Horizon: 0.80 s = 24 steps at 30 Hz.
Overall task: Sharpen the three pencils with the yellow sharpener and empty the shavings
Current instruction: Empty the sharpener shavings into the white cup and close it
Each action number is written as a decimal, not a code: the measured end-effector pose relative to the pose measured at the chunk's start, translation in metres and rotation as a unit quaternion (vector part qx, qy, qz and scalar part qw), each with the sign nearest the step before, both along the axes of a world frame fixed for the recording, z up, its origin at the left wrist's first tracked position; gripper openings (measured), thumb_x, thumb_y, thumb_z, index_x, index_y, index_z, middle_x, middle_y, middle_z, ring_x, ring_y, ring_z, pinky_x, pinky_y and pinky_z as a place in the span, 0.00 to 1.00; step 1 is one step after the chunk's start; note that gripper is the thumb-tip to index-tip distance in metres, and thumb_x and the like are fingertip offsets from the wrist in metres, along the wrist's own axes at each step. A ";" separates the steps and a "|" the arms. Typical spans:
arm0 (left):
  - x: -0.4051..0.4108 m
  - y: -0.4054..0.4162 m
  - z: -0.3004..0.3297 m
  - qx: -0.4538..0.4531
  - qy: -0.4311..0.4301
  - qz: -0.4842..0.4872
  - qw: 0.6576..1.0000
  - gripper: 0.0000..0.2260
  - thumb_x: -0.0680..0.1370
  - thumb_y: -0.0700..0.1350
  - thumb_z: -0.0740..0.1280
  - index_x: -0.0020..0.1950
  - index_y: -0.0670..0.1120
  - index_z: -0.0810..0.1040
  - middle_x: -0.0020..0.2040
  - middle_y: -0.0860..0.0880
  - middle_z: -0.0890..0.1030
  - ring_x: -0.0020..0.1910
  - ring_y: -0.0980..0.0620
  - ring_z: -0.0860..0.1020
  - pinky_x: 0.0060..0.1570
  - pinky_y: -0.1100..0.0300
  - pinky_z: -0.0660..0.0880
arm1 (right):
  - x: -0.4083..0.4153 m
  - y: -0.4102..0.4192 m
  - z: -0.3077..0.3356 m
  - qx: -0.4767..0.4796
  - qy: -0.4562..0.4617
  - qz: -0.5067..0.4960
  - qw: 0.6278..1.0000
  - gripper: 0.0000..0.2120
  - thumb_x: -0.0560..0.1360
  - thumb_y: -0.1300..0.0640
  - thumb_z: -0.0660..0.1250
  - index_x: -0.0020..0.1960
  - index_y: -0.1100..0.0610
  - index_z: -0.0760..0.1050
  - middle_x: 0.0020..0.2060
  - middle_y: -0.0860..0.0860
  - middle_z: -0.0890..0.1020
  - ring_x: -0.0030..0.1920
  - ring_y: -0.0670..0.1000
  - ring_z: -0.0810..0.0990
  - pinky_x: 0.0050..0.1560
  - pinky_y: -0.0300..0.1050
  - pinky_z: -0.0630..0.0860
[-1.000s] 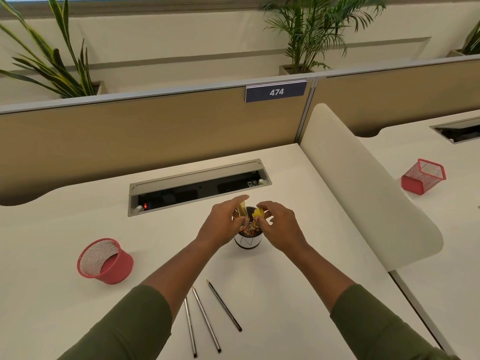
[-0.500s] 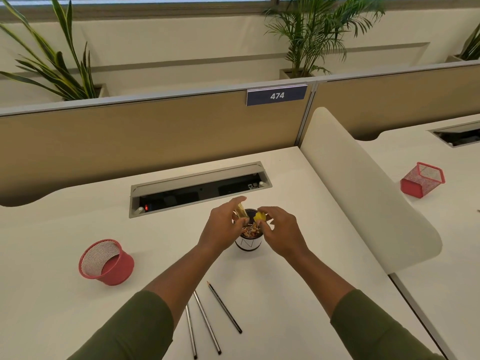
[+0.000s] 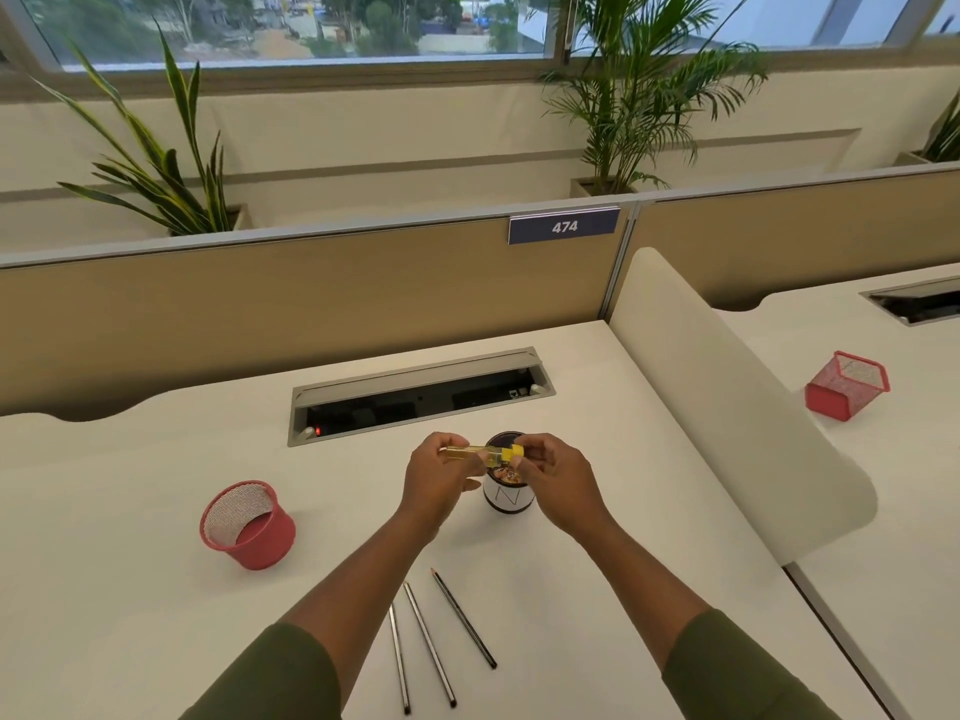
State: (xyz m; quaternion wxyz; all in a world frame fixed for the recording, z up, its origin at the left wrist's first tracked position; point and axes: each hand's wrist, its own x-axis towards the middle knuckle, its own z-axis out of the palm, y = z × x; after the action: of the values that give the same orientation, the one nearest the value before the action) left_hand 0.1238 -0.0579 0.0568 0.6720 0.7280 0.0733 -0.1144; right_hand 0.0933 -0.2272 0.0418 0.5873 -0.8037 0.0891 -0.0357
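Across the white desk [image 3: 156,641] in front of you runs a tan partition [image 3: 260,309] with a blue number plate reading 474 [image 3: 564,227], and a rounded white divider panel [image 3: 727,407] closes off your right side. Set into the desk near the partition is a grey cable tray [image 3: 421,394] with its lid raised. To your left a round red mesh cup [image 3: 247,524] lies tipped, its mouth facing you. On the neighbouring desk to the right sits a square red mesh holder [image 3: 847,385], also tilted.

Your two forearms, in green sleeves, reach toward the middle of the desk. Just below your hands stands a small dark cup with a white band [image 3: 508,498], holding pencil shavings. Your left hand [image 3: 439,478] pinches the clear yellow end of the yellow sharpener [image 3: 485,453]; your right hand [image 3: 558,475] pinches its solid yellow end. You hold the sharpener level over the cup's mouth.

Near you, between your forearms, the three pencils [image 3: 431,644] lie side by side on the desk, apart from each other, tips pointing away from you.
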 end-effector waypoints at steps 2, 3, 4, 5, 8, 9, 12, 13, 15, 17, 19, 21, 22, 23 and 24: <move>-0.007 0.005 0.001 -0.039 0.021 0.013 0.999 0.09 0.73 0.39 0.71 0.50 0.43 0.75 0.48 0.40 0.81 0.44 0.44 0.83 0.45 0.51 0.82 | -0.005 0.004 0.002 0.007 -0.006 0.008 1.000 0.09 0.75 0.57 0.71 0.53 0.48 0.78 0.47 0.45 0.83 0.49 0.42 0.82 0.50 0.38 0.80; -0.011 0.008 0.002 -0.058 0.030 0.019 0.998 0.08 0.73 0.38 0.71 0.50 0.43 0.75 0.48 0.39 0.82 0.43 0.44 0.83 0.45 0.51 0.81 | -0.008 0.007 0.003 0.005 -0.010 0.012 1.000 0.09 0.75 0.56 0.71 0.53 0.48 0.78 0.47 0.45 0.83 0.49 0.42 0.82 0.50 0.38 0.80; -0.016 0.012 0.003 -0.075 0.035 0.023 0.996 0.08 0.73 0.38 0.71 0.50 0.42 0.75 0.47 0.39 0.82 0.43 0.44 0.83 0.44 0.51 0.81 | -0.013 0.010 0.005 -0.002 -0.012 0.019 1.000 0.09 0.74 0.55 0.71 0.54 0.47 0.78 0.47 0.44 0.83 0.49 0.42 0.82 0.50 0.38 0.80; -0.021 0.015 0.003 -0.086 0.038 0.024 0.995 0.08 0.73 0.38 0.71 0.50 0.42 0.76 0.47 0.39 0.82 0.42 0.44 0.83 0.43 0.52 0.81 | -0.017 0.013 0.007 -0.009 -0.013 0.027 1.000 0.09 0.74 0.54 0.72 0.54 0.47 0.78 0.47 0.43 0.83 0.48 0.42 0.82 0.49 0.37 0.80; -0.037 0.026 0.006 -0.091 0.042 0.020 0.995 0.08 0.73 0.39 0.71 0.51 0.42 0.76 0.45 0.40 0.82 0.41 0.45 0.84 0.40 0.56 0.81 | -0.029 0.023 0.013 -0.020 -0.018 0.054 0.998 0.10 0.74 0.53 0.72 0.54 0.45 0.78 0.46 0.41 0.83 0.47 0.39 0.82 0.44 0.33 0.79; -0.042 0.029 0.006 -0.092 0.043 0.017 0.995 0.08 0.73 0.39 0.71 0.51 0.42 0.76 0.45 0.40 0.82 0.41 0.45 0.84 0.40 0.56 0.80 | -0.033 0.026 0.015 -0.021 -0.021 0.064 0.997 0.10 0.74 0.54 0.72 0.54 0.46 0.78 0.46 0.42 0.84 0.47 0.39 0.82 0.44 0.33 0.79; -0.056 0.043 0.010 -0.109 0.041 0.006 0.993 0.06 0.74 0.40 0.71 0.50 0.43 0.79 0.46 0.40 0.83 0.42 0.44 0.84 0.41 0.57 0.80 | -0.044 0.035 0.021 -0.032 -0.031 0.088 0.995 0.11 0.74 0.56 0.72 0.55 0.49 0.79 0.46 0.44 0.84 0.48 0.42 0.83 0.48 0.38 0.80; -0.058 0.044 0.010 -0.113 0.043 -0.003 0.993 0.05 0.74 0.40 0.70 0.49 0.45 0.81 0.47 0.41 0.83 0.43 0.44 0.83 0.41 0.57 0.79 | -0.045 0.035 0.021 -0.033 -0.031 0.093 0.995 0.11 0.74 0.56 0.72 0.56 0.50 0.80 0.47 0.45 0.84 0.48 0.44 0.83 0.49 0.39 0.81; -0.065 0.053 0.012 -0.122 0.054 -0.013 0.991 0.05 0.74 0.41 0.70 0.48 0.45 0.83 0.47 0.40 0.83 0.43 0.44 0.83 0.41 0.57 0.79 | -0.052 0.041 0.024 -0.041 -0.039 0.102 0.993 0.11 0.74 0.57 0.71 0.56 0.51 0.80 0.47 0.45 0.84 0.48 0.44 0.83 0.50 0.40 0.81; -0.074 0.062 0.014 -0.137 0.069 -0.008 0.988 0.05 0.74 0.41 0.70 0.47 0.42 0.83 0.46 0.38 0.83 0.42 0.43 0.83 0.40 0.57 0.79 | -0.060 0.048 0.027 -0.050 -0.053 0.115 0.991 0.11 0.74 0.57 0.71 0.56 0.49 0.80 0.46 0.44 0.84 0.47 0.42 0.83 0.49 0.38 0.81; -0.081 0.071 0.015 -0.158 0.082 -0.001 0.984 0.08 0.73 0.42 0.71 0.48 0.39 0.82 0.44 0.38 0.83 0.40 0.44 0.83 0.40 0.56 0.79 | -0.066 0.057 0.029 -0.055 -0.063 0.132 0.988 0.11 0.74 0.57 0.72 0.55 0.48 0.80 0.45 0.44 0.84 0.47 0.42 0.83 0.49 0.38 0.81; -0.089 0.078 0.016 -0.181 0.097 -0.003 0.979 0.11 0.73 0.44 0.72 0.48 0.37 0.82 0.42 0.39 0.84 0.40 0.44 0.83 0.40 0.55 0.79 | -0.071 0.064 0.030 -0.051 -0.066 0.142 0.986 0.11 0.73 0.58 0.72 0.54 0.47 0.80 0.46 0.44 0.84 0.48 0.43 0.83 0.49 0.39 0.81; -0.092 0.081 0.016 -0.191 0.104 -0.002 0.976 0.12 0.72 0.44 0.73 0.49 0.37 0.82 0.41 0.39 0.84 0.40 0.45 0.83 0.40 0.55 0.79 | -0.073 0.068 0.030 -0.050 -0.067 0.144 0.986 0.11 0.73 0.58 0.72 0.54 0.46 0.80 0.46 0.44 0.84 0.48 0.44 0.83 0.49 0.39 0.81; -0.094 0.083 0.016 -0.200 0.108 -0.002 0.974 0.11 0.72 0.44 0.73 0.49 0.37 0.82 0.41 0.39 0.84 0.40 0.45 0.83 0.40 0.55 0.79 | -0.074 0.070 0.030 -0.052 -0.067 0.142 0.986 0.11 0.73 0.58 0.72 0.54 0.47 0.81 0.46 0.44 0.84 0.48 0.43 0.83 0.49 0.39 0.81; -0.097 0.086 0.017 -0.205 0.105 -0.003 0.973 0.10 0.72 0.43 0.73 0.48 0.37 0.82 0.42 0.39 0.84 0.41 0.44 0.83 0.40 0.55 0.79 | -0.076 0.073 0.030 -0.060 -0.069 0.144 0.985 0.11 0.73 0.57 0.72 0.55 0.48 0.81 0.46 0.43 0.84 0.48 0.43 0.83 0.49 0.38 0.81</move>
State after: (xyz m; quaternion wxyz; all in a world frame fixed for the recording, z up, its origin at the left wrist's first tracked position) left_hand 0.0266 0.0284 0.0738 0.7950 0.5590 0.1165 -0.2049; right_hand 0.0170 -0.1544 0.0720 0.5421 -0.8373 -0.0700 -0.0112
